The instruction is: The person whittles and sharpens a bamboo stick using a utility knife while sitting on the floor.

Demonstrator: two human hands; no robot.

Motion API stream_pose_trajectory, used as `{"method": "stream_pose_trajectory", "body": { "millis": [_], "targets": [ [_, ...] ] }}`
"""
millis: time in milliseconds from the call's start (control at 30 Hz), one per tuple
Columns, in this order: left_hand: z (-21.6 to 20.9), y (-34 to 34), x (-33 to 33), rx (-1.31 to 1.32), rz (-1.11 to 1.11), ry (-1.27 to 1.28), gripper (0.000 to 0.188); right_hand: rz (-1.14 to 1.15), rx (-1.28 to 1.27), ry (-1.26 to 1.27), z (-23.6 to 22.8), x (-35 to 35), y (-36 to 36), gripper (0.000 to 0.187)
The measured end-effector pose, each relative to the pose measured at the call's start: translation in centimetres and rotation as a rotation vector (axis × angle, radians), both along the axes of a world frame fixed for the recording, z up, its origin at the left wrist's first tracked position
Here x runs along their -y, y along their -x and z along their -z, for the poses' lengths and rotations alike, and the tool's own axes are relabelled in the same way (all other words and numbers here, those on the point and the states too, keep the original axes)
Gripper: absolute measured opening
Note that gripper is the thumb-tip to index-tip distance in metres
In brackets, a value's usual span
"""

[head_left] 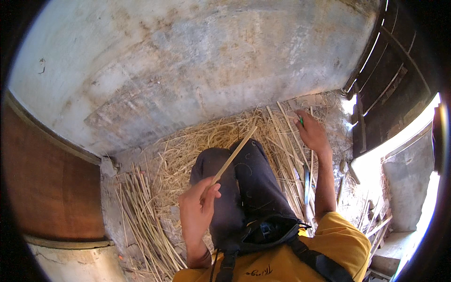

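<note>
My left hand (196, 207) is closed around the lower end of a flat, pale bamboo strip (236, 157). The strip slants up and to the right across my dark trousers (221, 171), its far end over my knees. Out to the right, my right hand (314, 135) reaches over the floor with curled fingers. A small green object (301, 121) shows at its fingertips, mostly hidden, so its kind is unclear. Beside my right forearm lies a long-bladed knife (307, 185), its blade pointing away from me. Long split strips (281, 155) lie between my legs and that arm.
Curly shavings (174, 157) cover the floor ahead of my knees. A bundle of thin strips (145, 221) lies to my left. A stained wall (221, 61) rises in front, a brown panel (51, 178) stands at left, and dark boards (394, 80) are at right. A black bag (265, 232) rests at my waist.
</note>
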State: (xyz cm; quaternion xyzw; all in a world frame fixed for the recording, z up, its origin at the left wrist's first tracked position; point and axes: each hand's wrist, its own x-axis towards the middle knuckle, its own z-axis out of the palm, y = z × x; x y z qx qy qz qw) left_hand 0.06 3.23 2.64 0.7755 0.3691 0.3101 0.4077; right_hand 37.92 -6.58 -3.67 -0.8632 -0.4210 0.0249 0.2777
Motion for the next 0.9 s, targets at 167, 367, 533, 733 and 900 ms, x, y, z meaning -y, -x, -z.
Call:
{"method": "stream_pose_trajectory", "body": {
  "millis": [167, 367, 533, 733, 900],
  "targets": [
    [0.0, -0.4, 0.1, 0.026, -0.009, 0.012, 0.019, -0.087, -0.313, 0.066, -1.9, -0.5, 2.4, 0.041],
    [0.5, -1.5, 0.5, 0.064, -0.007, 0.132, 0.02, -0.479, -0.629, -0.276, -4.3, -1.1, 7.8, 0.034],
    [0.3, -2.7, 1.1, 0.13, -0.025, 0.194, 0.021, -0.717, -0.691, -0.576, -3.8, -1.4, 11.8, 0.042],
    [0.3, -3.1, 1.7, 0.175, -0.037, 0.202, 0.021, -0.761, -0.1, -0.679, -5.1, -2.1, 14.5, 0.03],
    [-0.3, -3.3, 2.1, 0.168, -0.029, 0.156, 0.019, -0.753, 0.092, -0.68, -4.8, -2.0, 14.9, 0.025]
  ]
}}
